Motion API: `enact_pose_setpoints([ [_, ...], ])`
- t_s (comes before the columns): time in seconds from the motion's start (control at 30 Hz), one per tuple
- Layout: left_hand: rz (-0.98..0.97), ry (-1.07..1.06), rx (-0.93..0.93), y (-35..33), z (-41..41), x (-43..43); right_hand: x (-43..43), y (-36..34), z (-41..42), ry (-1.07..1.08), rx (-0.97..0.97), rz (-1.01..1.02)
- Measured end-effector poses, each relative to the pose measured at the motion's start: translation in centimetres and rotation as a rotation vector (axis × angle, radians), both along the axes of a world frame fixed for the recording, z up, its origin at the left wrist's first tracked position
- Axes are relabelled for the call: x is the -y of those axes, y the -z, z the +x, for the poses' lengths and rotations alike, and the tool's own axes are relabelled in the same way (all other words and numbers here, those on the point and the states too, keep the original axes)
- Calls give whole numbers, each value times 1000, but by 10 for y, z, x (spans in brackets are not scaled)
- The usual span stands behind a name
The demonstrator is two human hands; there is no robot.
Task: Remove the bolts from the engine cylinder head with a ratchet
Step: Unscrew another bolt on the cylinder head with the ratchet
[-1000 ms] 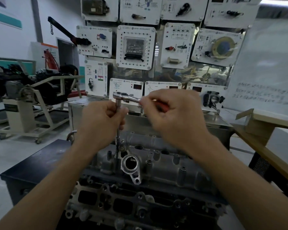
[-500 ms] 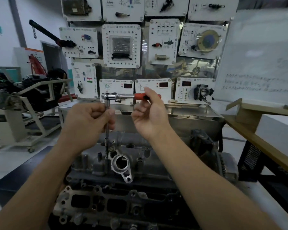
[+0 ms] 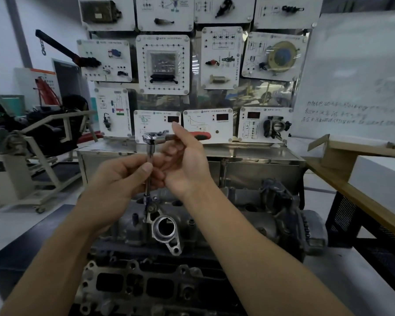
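Reading left hand (image 3: pixel 121 179) fingers (image 3: pixel 144 168) as curled round the extension bar (image 3: pixel 148 176), thumb on its front, just below the ratchet (image 3: pixel 152 136) head. Cannot confirm any real grip on the red handle (image 3: pixel 202 135) by right hand (image 3: pixel 185 165) fingers (image 3: pixel 176 131), seen loosely bent in front of it with the index raised. Judging the step as winding out one bolt on the cylinder head (image 3: pixel 128 226), just behind the round port flange (image 3: pixel 156 233); bolt itself hidden under the socket (image 3: pixel 146 198). Close the right fingers fully on the red grip, out near its end, before pulling. Hold the bar plumb with the left, light enough to let it turn, firm enough to stop any tipping at the ratchet head. Press straight down along the bar to keep the socket seated; avoid side load, likely to round the hex. Short swings only, given the stainless cabinet (image 3: pixel 249 169) and display panels (image 3: pixel 162 65) close behind. Once loose, spin the bar by fingers and lift the bolt out with the socket. Avoid leaning on the engine, just resting on the dark worktop (image 3: pixel 32 242).
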State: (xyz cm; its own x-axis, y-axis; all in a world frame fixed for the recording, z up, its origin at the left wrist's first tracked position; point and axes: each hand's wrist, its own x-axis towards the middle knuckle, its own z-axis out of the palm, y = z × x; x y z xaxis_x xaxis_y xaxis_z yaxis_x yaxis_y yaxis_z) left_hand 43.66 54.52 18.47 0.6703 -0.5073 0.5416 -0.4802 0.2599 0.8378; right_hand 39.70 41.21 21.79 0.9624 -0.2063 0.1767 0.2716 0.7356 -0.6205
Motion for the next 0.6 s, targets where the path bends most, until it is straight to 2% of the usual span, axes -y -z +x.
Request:
enact_pose_setpoints([
  [0.07,-30,-96,29,1,0,3,-6,8,-4,153,154,-206],
  [0.1,-28,-178,80,1,-2,5,-7,13,-6,329,291,-390],
  [0.17,23,-403,304,-1,-7,9,-11,24,-8,696,557,-796],
  [0.2,51,-509,406,-1,-8,11,-12,28,-6,798,617,-927],
  [0.23,48,-561,423,0,-9,13,-14,28,-5,833,590,-965],
  [0.3,-9,-514,289,1,-6,16,-17,21,-4,736,461,-843],
  [0.37,-86,-350,32,2,-4,14,-17,17,1,535,351,-588],
  [0.4,-88,-280,-32,2,-2,12,-14,15,4,458,260,-464],
  [0.47,-20,-184,-34,2,2,10,-5,10,6,246,87,-278],
  [0.5,-6,-134,-27,3,3,8,-2,9,6,102,61,-203],
  [0.57,-18,-74,-55,3,4,6,-3,12,6,-52,95,-110],
  [0.6,-34,-86,-55,4,5,4,-5,13,8,-35,128,-131],
])
